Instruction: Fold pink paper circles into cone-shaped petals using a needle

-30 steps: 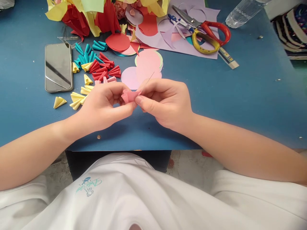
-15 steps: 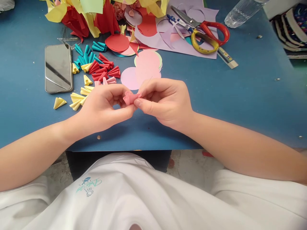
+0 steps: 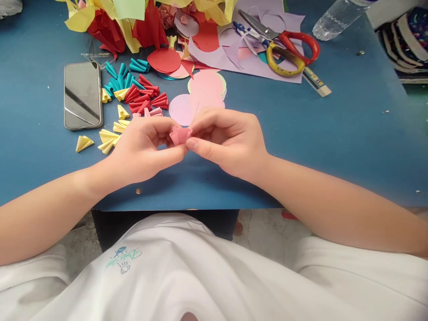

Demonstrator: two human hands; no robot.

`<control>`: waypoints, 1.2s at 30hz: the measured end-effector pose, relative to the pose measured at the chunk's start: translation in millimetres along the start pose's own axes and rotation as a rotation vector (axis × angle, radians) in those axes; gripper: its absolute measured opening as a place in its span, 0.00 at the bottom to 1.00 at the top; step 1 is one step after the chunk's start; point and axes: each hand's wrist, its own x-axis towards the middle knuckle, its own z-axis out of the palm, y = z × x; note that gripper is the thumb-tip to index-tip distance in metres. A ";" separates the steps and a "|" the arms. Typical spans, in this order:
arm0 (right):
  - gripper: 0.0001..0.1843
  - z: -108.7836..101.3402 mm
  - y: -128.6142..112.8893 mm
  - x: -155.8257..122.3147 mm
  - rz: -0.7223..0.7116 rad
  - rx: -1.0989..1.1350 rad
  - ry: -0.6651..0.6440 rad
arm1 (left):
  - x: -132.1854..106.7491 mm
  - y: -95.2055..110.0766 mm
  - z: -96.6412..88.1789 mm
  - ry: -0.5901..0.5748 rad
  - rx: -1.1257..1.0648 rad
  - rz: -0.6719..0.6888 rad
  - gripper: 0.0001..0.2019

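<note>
Between my two hands is a small pink paper piece (image 3: 180, 135), rolled and pleated, with curled edges. My left hand (image 3: 143, 147) pinches it from the left, thumb below and forefinger above. From the other side, my right hand (image 3: 230, 138) grips its right end between thumb and fingertips. Just beyond my hands lie pink and lilac paper circles (image 3: 205, 87). Folded red paper cones (image 3: 143, 96) and yellow paper cones (image 3: 109, 139) are scattered beside and behind my left hand, which hides some of them.
A phone (image 3: 83, 95) lies at the left, near teal paper cones (image 3: 123, 78). Scissors (image 3: 284, 49) rest on lilac paper scraps (image 3: 214, 53), by a cutter knife (image 3: 316, 82). A clear bottle (image 3: 337, 20) stands at the back right. Red and yellow crumpled paper (image 3: 107, 29) sits at the back.
The pink paper has turned slightly, showing more of its wide side. My right fingertips have shifted a little to the left. Both hands keep hold of it.
</note>
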 end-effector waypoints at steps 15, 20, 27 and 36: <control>0.05 6.0 -2.2 -1.0 0.157 0.053 0.053 | -0.3 -3.3 3.1 -0.012 -0.021 0.063 0.09; 0.07 4.0 -4.0 0.6 0.190 0.062 0.019 | -0.9 -6.6 5.3 -0.038 -0.090 0.066 0.08; 0.08 5.8 -5.2 0.7 0.187 0.093 0.060 | -5.3 -8.6 7.2 0.043 -0.336 -0.034 0.17; 0.08 4.6 -4.9 1.5 0.120 0.075 0.046 | -5.3 -2.3 5.1 0.072 -0.332 -0.159 0.10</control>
